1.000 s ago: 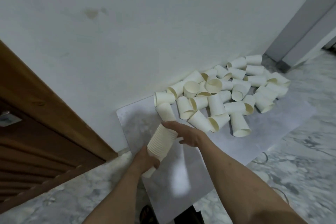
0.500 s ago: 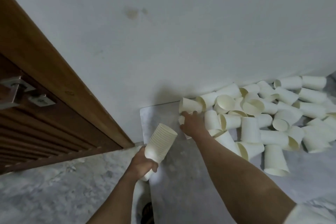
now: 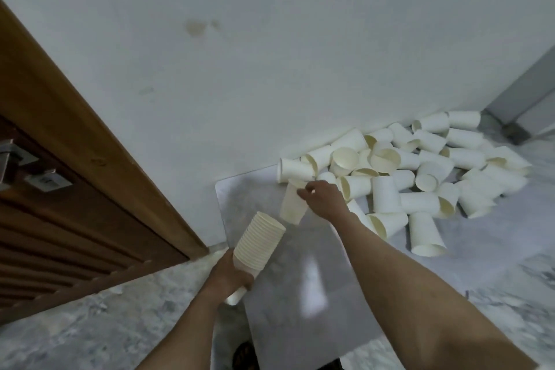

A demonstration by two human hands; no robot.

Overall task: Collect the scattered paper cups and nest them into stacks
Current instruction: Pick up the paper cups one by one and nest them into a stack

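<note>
Left hand [image 3: 228, 276] wrapped around the lower end of a tall nested stack [image 3: 259, 242] of paper cups, fingers clamped on it, open mouth tilted up and to the right over the pale sheet [image 3: 300, 294] on the floor. Right hand [image 3: 322, 197] out ahead, fingertips pinched on a single cup [image 3: 292, 204] by its narrow end (wide mouth hanging down, just above and beside the stack's rim, not touching). Beyond, against the white wall [image 3: 270, 54], loose cups [image 3: 420, 177] heaped on their sides; brown wooden door [image 3: 60, 189] at left.
</note>
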